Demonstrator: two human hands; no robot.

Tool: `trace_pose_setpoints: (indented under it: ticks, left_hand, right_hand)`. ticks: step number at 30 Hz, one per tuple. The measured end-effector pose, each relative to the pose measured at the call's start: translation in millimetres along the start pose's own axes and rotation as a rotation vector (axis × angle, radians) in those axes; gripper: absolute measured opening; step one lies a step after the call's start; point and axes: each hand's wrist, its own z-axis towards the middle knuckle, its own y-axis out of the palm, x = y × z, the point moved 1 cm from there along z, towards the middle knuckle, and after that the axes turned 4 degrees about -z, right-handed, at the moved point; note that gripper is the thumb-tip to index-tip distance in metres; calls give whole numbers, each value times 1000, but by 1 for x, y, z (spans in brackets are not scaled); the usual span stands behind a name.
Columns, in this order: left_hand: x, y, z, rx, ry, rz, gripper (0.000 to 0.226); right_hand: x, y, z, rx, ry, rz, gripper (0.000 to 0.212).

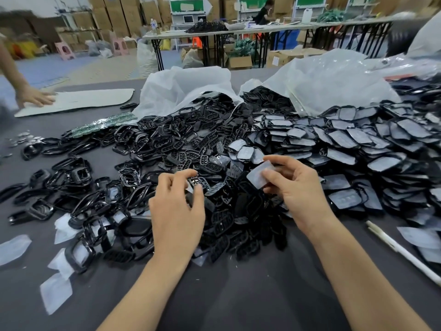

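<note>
Head view: film [259, 174] in right hand [298, 189]

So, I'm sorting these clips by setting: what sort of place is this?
Likely a factory assembly workshop: heaps of black plastic parts spill from big bags across the table, and stacked cardboard boxes line the back wall.

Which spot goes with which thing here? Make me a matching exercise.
Things:
1 small translucent film sheet
2 black slotted plastic part
3 long white pen
4 flat pale cardboard sheet

Places:
A under another person's hand
B pinched in the right hand
C lying on the grey table, right side
D pinched by the left hand

Pairs: 1-B; 2-D; 3-C; 4-A
</note>
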Motion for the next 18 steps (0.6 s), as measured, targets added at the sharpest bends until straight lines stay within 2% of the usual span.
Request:
trace_pose_setpoints:
  ticks: [3, 7, 9, 12, 14, 18]
  left_hand:
    - [3, 1, -3, -13, 85, 210, 24]
    - [10, 3, -9, 28, 265, 249, 16]
    - [11, 8, -13, -34, 362, 211, 19]
    - [13, 16, -20, -228, 466, 144, 25]
    - [12, 20, -22, -316, 456, 146, 26]
    - [7, 21, -22, -379, 349, 122, 24]
  right_hand:
    - [4, 1, 0, 24, 7, -36, 14]
    - [9, 0, 1, 51, 11, -77, 17]
    - [11, -2, 2, 87, 22, -74, 18]
    - [12, -2, 4, 111, 31, -55, 19]
    - [13, -1, 4, 102, 26, -58, 19]
    - [14, -1, 4, 100, 26, -56, 17]
